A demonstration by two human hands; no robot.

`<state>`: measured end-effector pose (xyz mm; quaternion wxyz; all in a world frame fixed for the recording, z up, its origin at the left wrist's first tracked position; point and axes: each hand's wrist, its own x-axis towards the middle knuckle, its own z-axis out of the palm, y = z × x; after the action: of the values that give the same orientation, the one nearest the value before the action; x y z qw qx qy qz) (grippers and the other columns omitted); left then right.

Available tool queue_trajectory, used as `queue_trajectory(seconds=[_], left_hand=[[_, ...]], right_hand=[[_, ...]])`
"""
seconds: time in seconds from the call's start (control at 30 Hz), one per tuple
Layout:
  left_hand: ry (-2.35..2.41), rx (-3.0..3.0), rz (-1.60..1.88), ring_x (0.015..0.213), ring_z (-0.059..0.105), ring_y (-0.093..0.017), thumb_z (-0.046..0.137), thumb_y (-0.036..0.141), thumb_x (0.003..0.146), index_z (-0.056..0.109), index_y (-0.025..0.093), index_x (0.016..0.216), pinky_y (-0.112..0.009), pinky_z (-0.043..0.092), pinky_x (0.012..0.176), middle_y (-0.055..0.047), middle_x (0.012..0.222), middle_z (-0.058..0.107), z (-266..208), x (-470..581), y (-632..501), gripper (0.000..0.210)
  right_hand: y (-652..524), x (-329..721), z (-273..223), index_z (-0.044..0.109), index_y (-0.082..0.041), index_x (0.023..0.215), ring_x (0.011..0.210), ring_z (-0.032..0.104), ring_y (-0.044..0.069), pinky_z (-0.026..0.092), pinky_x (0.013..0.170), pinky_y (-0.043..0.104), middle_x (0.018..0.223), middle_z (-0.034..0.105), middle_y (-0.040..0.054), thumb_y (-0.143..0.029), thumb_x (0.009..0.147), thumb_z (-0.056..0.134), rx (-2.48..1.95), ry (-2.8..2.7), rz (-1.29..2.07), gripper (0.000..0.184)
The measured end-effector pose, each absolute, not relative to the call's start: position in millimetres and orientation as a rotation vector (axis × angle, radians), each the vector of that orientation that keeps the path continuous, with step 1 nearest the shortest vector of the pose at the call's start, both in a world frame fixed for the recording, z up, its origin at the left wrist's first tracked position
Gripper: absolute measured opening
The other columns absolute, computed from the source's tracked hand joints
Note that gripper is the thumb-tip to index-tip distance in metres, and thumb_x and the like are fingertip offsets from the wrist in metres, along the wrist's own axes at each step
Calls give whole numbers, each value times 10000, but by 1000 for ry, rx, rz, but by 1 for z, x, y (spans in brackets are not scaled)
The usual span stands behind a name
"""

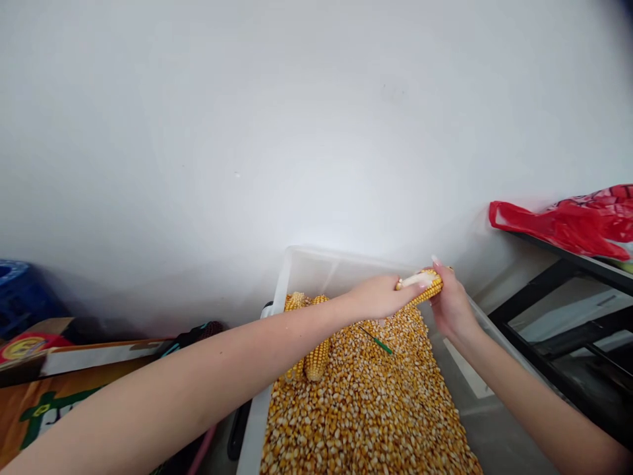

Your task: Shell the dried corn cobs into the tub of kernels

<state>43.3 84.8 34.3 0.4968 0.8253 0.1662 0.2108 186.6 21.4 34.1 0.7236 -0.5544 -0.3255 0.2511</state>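
Note:
An ear of corn (pixel 431 290), partly stripped so that a strip of pale cob shows, is gripped between both hands above the bin. My left hand (pixel 383 297) is closed round its near-left end, thumb along the bare cob. Around the far-right end, the fingers of my right hand (pixel 451 300) are wrapped. Below lies a deep layer of loose corn kernels (pixel 366 409) inside a translucent plastic bin (pixel 341 260). Unstripped corn ears (pixel 317 359) rest on the kernels at the left, partly hidden by my left forearm. A green-handled thin tool (pixel 382 346) lies on the kernels.
A white wall (pixel 316 132) rises directly behind the bin. At the right stands a black-framed rack (pixel 548 297) with a red plastic bag (pixel 568 224) on top. Cardboard boxes (pixel 30 402) and a blue crate (pixel 24 297) are at the left.

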Motion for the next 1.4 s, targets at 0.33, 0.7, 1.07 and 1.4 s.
queue_trajectory(seconds=[0.33,0.7,1.07,1.4], left_hand=[[390,2050,314,429,508,-148,80,671,799,615,73,866,-302,430,488,-81,537,542,37,44,83,805],[334,1737,247,428,492,-141,127,729,754,611,111,930,-274,422,433,-55,529,514,35,50,86,804],[598,1718,229,453,510,-160,88,653,806,601,138,729,-300,441,490,-66,493,526,31,55,82,731],[483,1434,-111,462,512,-157,163,617,822,499,169,702,-306,463,478,-39,482,463,27,63,82,573]], right_hand=[[23,186,30,415,-178,598,397,343,52,236,318,191,489,394,-74,-369,641,643,-1205,-627,593,300],[21,186,33,411,-178,591,388,334,48,244,313,192,491,380,-77,-339,653,616,-1226,-596,495,267],[10,159,35,421,-182,567,399,345,59,244,312,183,486,374,-59,-327,644,629,-1306,-684,471,265],[10,165,25,441,-174,566,425,352,60,286,366,186,492,359,-65,-271,611,604,-1168,-755,382,195]])
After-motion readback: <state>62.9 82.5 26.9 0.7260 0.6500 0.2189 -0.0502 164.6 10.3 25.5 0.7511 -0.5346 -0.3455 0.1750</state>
